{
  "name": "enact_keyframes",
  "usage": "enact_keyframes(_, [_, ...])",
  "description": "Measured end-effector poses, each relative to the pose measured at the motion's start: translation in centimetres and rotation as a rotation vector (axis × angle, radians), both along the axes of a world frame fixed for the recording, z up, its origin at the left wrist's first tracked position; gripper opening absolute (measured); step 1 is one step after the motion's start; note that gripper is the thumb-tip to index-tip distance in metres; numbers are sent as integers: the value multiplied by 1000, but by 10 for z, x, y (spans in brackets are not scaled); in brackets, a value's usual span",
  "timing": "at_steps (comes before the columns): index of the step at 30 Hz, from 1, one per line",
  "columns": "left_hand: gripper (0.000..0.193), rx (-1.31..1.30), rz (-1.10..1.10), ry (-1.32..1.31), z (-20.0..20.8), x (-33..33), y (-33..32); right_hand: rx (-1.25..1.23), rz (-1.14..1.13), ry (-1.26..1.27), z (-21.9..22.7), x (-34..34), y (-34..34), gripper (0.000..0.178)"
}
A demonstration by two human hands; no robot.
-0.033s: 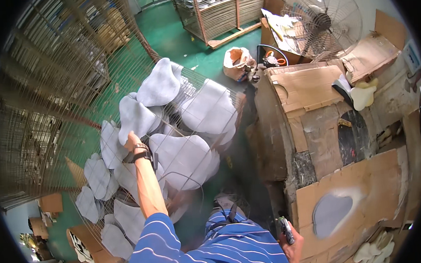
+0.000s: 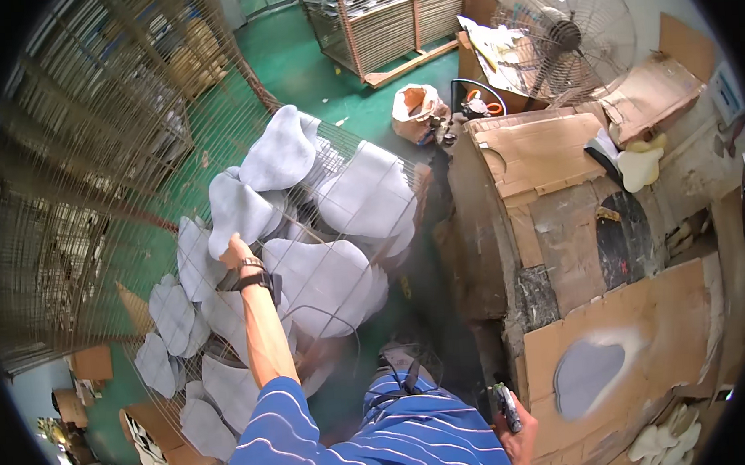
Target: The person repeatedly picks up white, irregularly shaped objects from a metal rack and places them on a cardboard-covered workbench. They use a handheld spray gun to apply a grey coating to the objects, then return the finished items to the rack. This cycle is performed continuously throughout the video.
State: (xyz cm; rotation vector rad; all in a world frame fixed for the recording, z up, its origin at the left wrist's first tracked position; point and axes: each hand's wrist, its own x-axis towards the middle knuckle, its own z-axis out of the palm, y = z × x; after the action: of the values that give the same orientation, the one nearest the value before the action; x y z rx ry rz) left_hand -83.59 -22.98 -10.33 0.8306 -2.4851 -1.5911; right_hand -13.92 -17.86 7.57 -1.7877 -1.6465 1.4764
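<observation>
My left hand point(image 2: 236, 251) reaches out over the wire rack point(image 2: 334, 142), its fingers closed on the lower edge of a grey-white rounded flat piece point(image 2: 238, 204). Around it lie several similar pieces on the wires, among them one farther back point(image 2: 279, 150) and a larger one point(image 2: 320, 281) just right of my wrist. Low at the right, by my side, my right hand point(image 2: 519, 434) is wrapped round a dark metal spray gun point(image 2: 507, 406), seen only in part. To its right a grey rounded shape point(image 2: 589, 376) with a whitish halo shows on a cardboard sheet point(image 2: 647, 327).
A cardboard-covered bench point(image 2: 548, 215) fills the right side, with a large fan point(image 2: 564, 37) behind it. Tall wire racks point(image 2: 74, 164) stand at the left, another rack point(image 2: 387, 30) at the back. A bag point(image 2: 417, 112) sits on the green floor beyond the bench.
The view has shifted very slightly. Both hands stay where they were, and nothing has been taken up or let go.
</observation>
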Motion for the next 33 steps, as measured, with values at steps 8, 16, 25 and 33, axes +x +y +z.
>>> enact_keyframes(8, [65, 769, -956, 151, 110, 283, 122, 285, -134, -34, -1, 50, -37, 51])
enact_keyframes(16, [36, 540, -2259, -492, 97, 520, 155, 343, -525, -152, 55, 119, -106, 55])
enact_keyframes(25, [38, -318, -2533, -392, -114, 503, 174, 548, -960, -331, 93, 157, -149, 53])
enact_keyframes(33, [38, -492, -2298, -682, -179, 458, 135, 386, -905, -266, 83, 161, -165, 52])
